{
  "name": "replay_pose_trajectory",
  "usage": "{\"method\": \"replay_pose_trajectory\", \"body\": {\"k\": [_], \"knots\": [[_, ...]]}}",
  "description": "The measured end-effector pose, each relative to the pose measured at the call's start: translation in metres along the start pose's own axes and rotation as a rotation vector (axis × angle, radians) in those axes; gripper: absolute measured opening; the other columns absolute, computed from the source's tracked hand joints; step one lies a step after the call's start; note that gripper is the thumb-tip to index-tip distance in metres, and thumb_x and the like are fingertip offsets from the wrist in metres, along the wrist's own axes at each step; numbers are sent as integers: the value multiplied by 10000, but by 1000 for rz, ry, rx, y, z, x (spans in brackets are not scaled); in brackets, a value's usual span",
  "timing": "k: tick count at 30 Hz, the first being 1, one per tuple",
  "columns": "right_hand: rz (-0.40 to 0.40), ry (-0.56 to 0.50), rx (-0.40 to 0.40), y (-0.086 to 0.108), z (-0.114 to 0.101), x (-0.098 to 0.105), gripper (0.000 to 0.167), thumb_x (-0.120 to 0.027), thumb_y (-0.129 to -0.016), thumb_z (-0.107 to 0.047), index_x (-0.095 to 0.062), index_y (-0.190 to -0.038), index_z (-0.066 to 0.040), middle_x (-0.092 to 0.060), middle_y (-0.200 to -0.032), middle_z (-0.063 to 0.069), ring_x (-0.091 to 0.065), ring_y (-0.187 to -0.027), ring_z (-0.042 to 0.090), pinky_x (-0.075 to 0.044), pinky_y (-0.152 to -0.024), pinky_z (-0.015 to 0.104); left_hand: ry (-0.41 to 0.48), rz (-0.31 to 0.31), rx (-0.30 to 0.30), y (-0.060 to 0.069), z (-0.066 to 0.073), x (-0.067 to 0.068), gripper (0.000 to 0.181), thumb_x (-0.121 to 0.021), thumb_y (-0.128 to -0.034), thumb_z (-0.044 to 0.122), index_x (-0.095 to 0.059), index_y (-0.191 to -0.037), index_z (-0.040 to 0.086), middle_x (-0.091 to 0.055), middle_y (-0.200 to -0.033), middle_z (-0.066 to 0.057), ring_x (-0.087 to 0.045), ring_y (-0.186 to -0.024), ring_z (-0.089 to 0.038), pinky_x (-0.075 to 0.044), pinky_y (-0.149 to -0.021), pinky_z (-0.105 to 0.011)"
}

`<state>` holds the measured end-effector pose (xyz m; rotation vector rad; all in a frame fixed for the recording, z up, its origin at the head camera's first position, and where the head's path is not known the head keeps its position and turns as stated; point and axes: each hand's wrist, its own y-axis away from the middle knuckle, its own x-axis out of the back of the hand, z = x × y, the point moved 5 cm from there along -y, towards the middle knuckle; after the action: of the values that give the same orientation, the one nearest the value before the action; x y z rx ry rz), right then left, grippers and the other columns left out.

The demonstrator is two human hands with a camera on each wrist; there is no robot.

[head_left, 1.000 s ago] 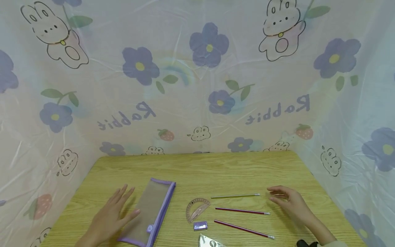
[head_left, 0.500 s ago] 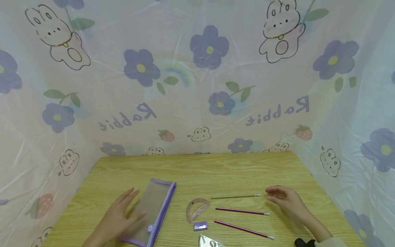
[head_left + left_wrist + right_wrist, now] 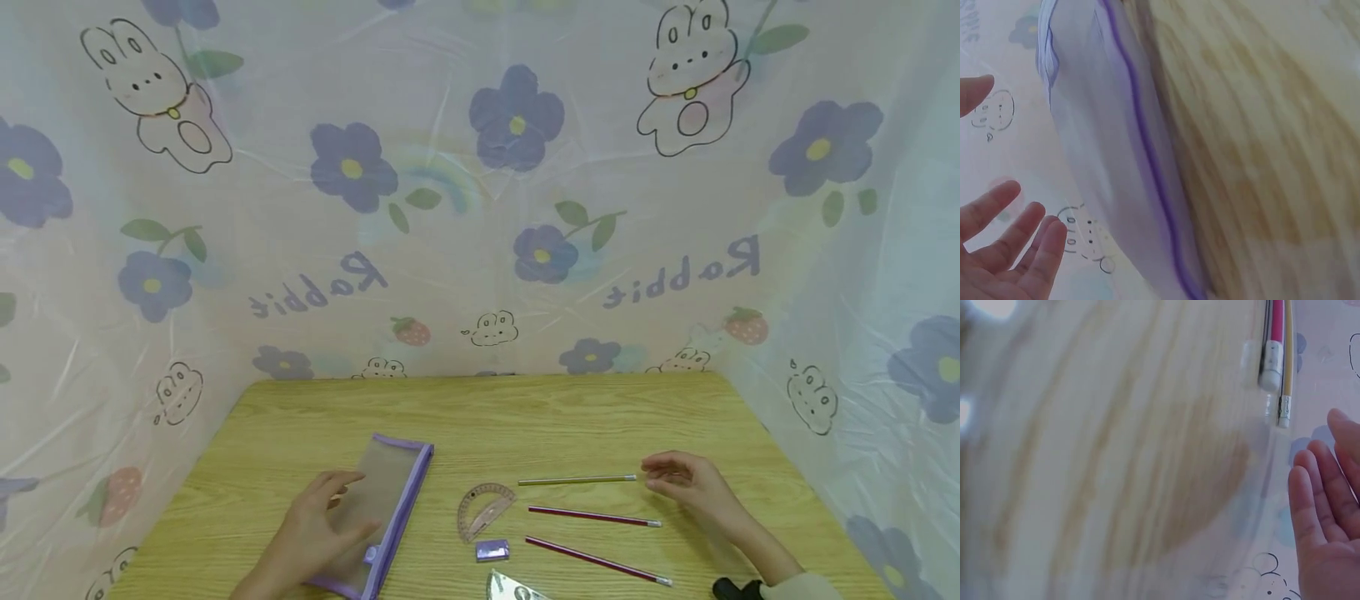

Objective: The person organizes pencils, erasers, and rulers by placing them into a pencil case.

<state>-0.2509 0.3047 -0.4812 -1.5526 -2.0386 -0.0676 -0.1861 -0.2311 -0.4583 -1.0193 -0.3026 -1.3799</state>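
Noting, at the near side of the surface [image 3: 480, 408], a clear set square [image 3: 507, 588], cut off by the frame. We see the near edge nowhere. The purple-trimmed pencil case [image 3: 386, 490] starts here too, left of centre; its long axis runs away from us towards the far edge, far end leaning right. Its zip [image 3: 406, 508] follows the right long side, slider [image 3: 371, 553] near the closer end.

Our left hand [image 3: 307, 529] is the one nearer the case, coming from the left edge and hanging over its left long side: thumb well apart from loosely bent fingers, nothing held. The left wrist view shows hand and case apart. From this hand, the case lies to the right and below, the zip beyond the thumb tip.

Next, a small purple block [image 3: 492, 550] and the nearer red pencil [image 3: 592, 558]; then a protractor [image 3: 492, 514] and a second red pencil [image 3: 592, 516].

Farther, a yellowish pencil [image 3: 577, 480], nearly parallel to the far edge. Its capped end points at our right hand [image 3: 693, 485], just beside it towards the right edge, fingers loosely curved, palm holding nothing.

Past the far edge, a printed cloth [image 3: 495, 200].
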Motion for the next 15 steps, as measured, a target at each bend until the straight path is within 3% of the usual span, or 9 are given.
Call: {"method": "replay_pose_trajectory", "body": {"k": [15], "knots": [[-75,-24,-12,-7,5,-4,212,-689,-904,41,-654,-1086,145,-656,-1046,313,-684,-902,113,-579,-772,224,95,-72,21,-11,15,-16,523,-916,-717,285,-668,-1126,73,-636,-1039,-22,-633,-900,-223,-593,-772,-338]]}}
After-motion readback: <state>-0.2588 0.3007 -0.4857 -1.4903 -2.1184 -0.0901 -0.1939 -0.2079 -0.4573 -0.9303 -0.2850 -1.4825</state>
